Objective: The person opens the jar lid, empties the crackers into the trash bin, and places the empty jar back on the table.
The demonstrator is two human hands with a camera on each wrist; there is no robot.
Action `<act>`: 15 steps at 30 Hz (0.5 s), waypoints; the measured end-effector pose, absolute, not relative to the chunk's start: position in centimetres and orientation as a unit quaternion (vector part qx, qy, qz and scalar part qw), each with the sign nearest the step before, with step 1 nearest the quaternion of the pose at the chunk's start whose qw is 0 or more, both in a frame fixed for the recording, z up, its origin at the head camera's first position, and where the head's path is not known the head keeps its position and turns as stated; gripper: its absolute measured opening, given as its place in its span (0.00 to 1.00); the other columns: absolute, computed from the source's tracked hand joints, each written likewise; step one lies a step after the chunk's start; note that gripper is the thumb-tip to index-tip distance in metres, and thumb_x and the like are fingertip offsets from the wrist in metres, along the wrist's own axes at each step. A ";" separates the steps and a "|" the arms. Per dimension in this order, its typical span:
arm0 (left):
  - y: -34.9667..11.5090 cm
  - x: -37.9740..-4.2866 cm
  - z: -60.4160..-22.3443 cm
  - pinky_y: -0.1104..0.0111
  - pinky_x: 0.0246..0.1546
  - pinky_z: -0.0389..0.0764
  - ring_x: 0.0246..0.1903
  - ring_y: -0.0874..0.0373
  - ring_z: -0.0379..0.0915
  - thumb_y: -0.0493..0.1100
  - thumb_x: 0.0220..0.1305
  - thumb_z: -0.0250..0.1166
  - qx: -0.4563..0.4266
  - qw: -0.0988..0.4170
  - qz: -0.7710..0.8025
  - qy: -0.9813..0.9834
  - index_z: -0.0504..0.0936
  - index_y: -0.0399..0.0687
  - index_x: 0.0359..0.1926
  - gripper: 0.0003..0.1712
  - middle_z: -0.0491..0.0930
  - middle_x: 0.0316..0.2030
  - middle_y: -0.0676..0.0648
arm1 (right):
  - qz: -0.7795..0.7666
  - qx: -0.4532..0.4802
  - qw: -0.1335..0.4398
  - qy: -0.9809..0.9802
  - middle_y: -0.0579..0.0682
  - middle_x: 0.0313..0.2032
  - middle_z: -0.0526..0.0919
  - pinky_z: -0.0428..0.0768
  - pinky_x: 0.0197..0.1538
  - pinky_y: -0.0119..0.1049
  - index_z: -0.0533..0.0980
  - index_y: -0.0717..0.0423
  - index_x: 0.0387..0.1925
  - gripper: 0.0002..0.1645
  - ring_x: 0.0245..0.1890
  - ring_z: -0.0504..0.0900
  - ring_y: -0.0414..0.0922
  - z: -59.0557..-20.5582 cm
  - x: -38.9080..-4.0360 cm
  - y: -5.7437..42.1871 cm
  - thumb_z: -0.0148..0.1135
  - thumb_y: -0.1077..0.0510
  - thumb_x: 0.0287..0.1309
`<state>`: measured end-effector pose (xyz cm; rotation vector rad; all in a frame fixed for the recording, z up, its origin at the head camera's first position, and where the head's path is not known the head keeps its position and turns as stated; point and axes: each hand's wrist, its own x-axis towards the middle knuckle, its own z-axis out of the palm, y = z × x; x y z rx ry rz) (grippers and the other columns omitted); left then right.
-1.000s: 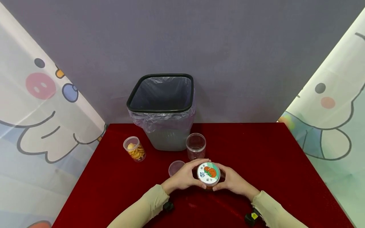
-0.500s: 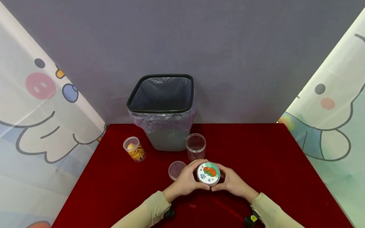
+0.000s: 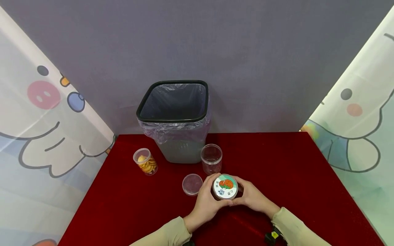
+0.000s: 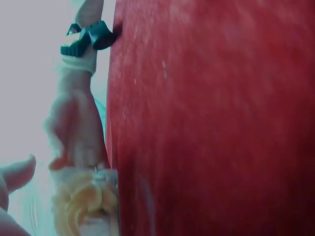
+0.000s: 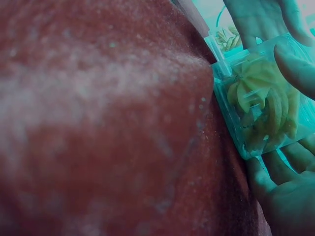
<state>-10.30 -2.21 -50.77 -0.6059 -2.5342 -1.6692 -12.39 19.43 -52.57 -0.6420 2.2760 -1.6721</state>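
Note:
Both hands surround a clear plastic cookie jar [image 5: 263, 98] topped by a round lid [image 3: 225, 187] with a white and green sticker showing orange fruit. My left hand [image 3: 205, 202] curls round its left side, my right hand [image 3: 253, 196] round its right, and the thumbs meet at the front. Yellow swirled cookies [image 5: 256, 88] show through the jar wall in the right wrist view. In the left wrist view, the jar [image 4: 86, 204] is blurred, with the right hand [image 4: 74, 130] behind it. The head view hides most of the jar's sides behind the fingers.
Just behind the hands stands a clear jar [image 3: 211, 160] without a lid. A clear round lid [image 3: 192, 185] lies flat to the left. Farther left is another jar of cookies [image 3: 146, 163]. A lined trash bin [image 3: 181, 147] stands at the back of the red-covered table [image 3: 277, 164].
The left hand has swung toward the person and slightly right round the jar. The sticker has turned counterclockwise. The right hand has stayed nearly in place, and more of the loose clear lid shows.

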 end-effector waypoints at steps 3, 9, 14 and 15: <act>-1.7 -9.8 -50.6 0.58 0.63 0.68 0.61 0.56 0.67 0.54 0.43 0.83 -0.171 0.031 -0.540 -0.823 0.65 0.51 0.71 0.55 0.68 0.64 0.52 | -0.574 -0.223 0.122 0.778 0.49 0.62 0.75 0.72 0.60 0.29 0.65 0.55 0.70 0.52 0.61 0.75 0.43 -52.5 -12.4 19.5 0.81 0.52 0.45; -1.4 -9.5 -50.3 0.58 0.64 0.67 0.61 0.56 0.66 0.53 0.41 0.84 -0.151 0.030 -0.553 -0.819 0.64 0.50 0.71 0.57 0.68 0.64 0.53 | -0.572 -0.231 0.121 0.778 0.50 0.63 0.75 0.73 0.60 0.29 0.64 0.56 0.71 0.52 0.61 0.75 0.44 -52.3 -12.4 19.5 0.81 0.52 0.46; -2.0 -9.9 -50.7 0.55 0.64 0.66 0.63 0.56 0.64 0.57 0.44 0.82 -0.181 0.011 -0.543 -0.820 0.60 0.54 0.74 0.59 0.65 0.67 0.52 | -0.567 -0.231 0.121 0.781 0.49 0.63 0.75 0.73 0.60 0.30 0.64 0.56 0.71 0.53 0.61 0.75 0.44 -52.3 -12.4 19.5 0.81 0.51 0.46; -2.2 -10.1 -50.7 0.55 0.64 0.66 0.63 0.56 0.64 0.58 0.45 0.82 -0.190 0.002 -0.543 -0.818 0.59 0.55 0.74 0.60 0.64 0.68 0.51 | -0.566 -0.231 0.121 0.782 0.49 0.63 0.75 0.73 0.60 0.30 0.65 0.56 0.70 0.53 0.61 0.75 0.44 -52.3 -12.4 19.5 0.81 0.51 0.45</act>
